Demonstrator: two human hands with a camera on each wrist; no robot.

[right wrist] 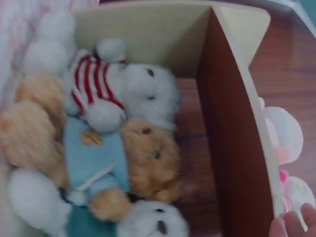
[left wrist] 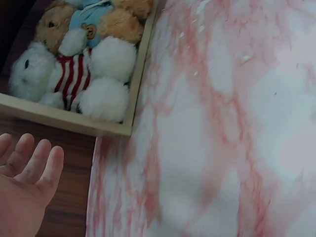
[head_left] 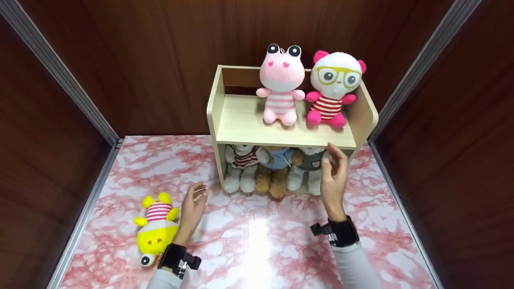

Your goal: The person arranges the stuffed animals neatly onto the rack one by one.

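Note:
My left hand (head_left: 193,208), fingers relaxed and holding nothing, hovers just right of a yellow plush toy (head_left: 158,235) with a pink-striped body, which lies head toward me. In the left wrist view its loosely bent fingers stand apart from the shelf's side. My right hand (head_left: 335,180) is raised before the right front of the wooden shelf (head_left: 245,120), its fingers loosely bent near the upper board's edge; whether they touch it I cannot tell. On that board sit a pink frog-like plush (head_left: 281,80) and a white-and-pink panda plush (head_left: 335,86) with yellow glasses.
Inside the lower compartment sit a white bear in red stripes (right wrist: 94,84), a brown bear in blue (right wrist: 94,153) and a white bear in dark green (right wrist: 153,219). Dark wood-look walls (head_left: 160,60) enclose the pink marbled surface (head_left: 241,241) at the back and sides.

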